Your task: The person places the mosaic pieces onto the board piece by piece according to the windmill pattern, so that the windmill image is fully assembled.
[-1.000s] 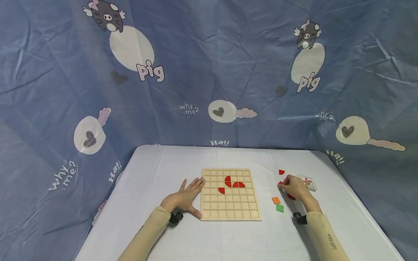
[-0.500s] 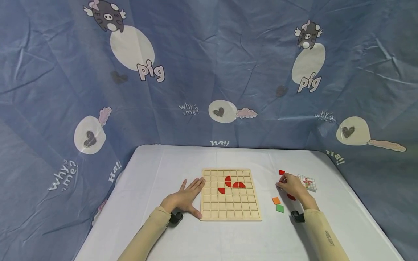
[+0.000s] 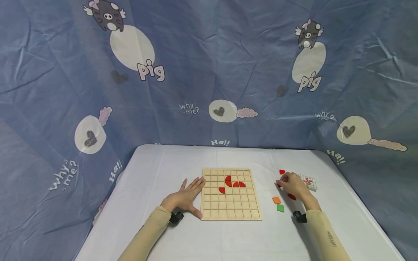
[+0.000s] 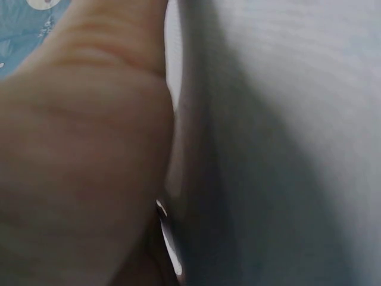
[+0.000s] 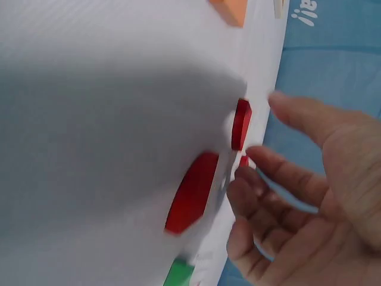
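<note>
My left hand lies spread with straight fingers against the left edge of a wooden grid board. The left wrist view shows only its skin up close. Over the right side of the table, my right hand hovers beside several red quarter-round pieces. Its thumb and fingers stand apart in the right wrist view, with nothing between them. One red piece lies just past the fingertips, and a larger-looking red piece lies nearer the camera. Another red piece is partly hidden behind a finger.
Several red pieces sit on the board, among them a quarter-round. An orange square and a green square lie right of the board. A grid pattern card is partly behind my right hand. A blue curtain hangs behind.
My right hand has shifted only slightly over the red pieces. A red piece beneath its fingertips, covered half a second ago, shows again. The left hand and the board stay put.
</note>
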Available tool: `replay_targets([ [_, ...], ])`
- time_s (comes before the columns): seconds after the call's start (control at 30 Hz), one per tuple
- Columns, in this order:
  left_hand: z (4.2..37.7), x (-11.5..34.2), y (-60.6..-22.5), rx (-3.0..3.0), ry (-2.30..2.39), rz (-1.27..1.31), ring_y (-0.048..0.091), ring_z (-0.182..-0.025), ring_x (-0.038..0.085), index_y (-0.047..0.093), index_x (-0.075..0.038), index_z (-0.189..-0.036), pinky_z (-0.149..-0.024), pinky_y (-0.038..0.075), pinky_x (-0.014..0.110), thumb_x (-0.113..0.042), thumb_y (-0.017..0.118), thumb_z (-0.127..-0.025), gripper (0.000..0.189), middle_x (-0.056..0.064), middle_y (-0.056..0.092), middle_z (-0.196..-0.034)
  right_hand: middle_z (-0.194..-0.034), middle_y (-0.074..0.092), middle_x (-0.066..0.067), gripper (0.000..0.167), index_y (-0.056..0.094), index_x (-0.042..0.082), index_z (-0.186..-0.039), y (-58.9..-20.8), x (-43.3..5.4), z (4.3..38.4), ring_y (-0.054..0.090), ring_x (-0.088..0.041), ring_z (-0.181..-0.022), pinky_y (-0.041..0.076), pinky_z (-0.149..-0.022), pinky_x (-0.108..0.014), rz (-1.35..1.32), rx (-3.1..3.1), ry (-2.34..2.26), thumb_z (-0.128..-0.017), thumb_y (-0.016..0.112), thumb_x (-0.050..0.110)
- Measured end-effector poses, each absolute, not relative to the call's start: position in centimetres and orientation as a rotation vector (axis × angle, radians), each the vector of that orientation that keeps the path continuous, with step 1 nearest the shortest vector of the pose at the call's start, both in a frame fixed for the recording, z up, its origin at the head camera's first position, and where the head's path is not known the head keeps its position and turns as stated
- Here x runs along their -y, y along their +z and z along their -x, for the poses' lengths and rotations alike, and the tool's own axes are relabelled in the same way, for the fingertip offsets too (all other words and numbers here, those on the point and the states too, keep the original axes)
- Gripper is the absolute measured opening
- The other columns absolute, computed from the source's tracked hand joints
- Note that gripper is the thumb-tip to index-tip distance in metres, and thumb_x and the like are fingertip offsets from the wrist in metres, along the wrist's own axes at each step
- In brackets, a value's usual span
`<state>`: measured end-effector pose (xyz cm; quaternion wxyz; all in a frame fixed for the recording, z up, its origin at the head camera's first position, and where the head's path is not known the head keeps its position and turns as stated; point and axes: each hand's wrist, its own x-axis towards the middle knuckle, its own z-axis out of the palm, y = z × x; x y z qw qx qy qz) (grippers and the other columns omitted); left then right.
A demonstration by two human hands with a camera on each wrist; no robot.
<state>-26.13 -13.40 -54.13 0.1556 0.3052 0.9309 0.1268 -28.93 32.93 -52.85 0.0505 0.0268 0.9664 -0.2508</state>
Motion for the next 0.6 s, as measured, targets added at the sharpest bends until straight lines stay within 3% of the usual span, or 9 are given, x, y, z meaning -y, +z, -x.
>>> replay_targets([
  [0.13,26.25,13.45,-54.30,-2.668,0.359,-0.871,-0.004,-0.151,0.027,0.000,-0.010,-0.156,-0.117,-0.007,0.063,-0.073,0.074,-0.056,0.140,0.007,-0.004,-0.164,-0.098,0.065,-0.012,0.037,0.067,0.000,-0.106,-52.90,-33.35,28.60,0.059,-0.019,-0.080,0.053,-0.071,-0.037,0.067,-2.977,-0.757,-0.083,0.076,0.027],
  [0.37,26.54,13.52,-54.77,-2.680,0.316,-0.868,-0.005,-0.151,0.025,-0.002,-0.013,-0.156,-0.117,-0.006,0.062,-0.076,0.072,-0.056,0.140,0.004,-0.005,-0.164,-0.096,0.064,-0.011,0.031,0.068,0.002,-0.105,-53.00,-33.21,28.37,0.056,-0.016,-0.073,0.046,-0.062,-0.028,0.098,-3.012,-0.805,-0.081,0.077,0.020],
  [0.6,26.51,13.42,-54.70,-2.673,0.320,-0.881,-0.004,-0.151,0.026,-0.002,-0.012,-0.156,-0.117,-0.005,0.063,-0.076,0.072,-0.056,0.140,0.005,-0.006,-0.164,-0.095,0.065,-0.010,0.030,0.069,0.002,-0.102,-53.21,-32.94,28.20,0.055,-0.017,-0.078,0.047,-0.067,-0.031,0.112,-3.053,-0.783,-0.081,0.078,0.021],
])
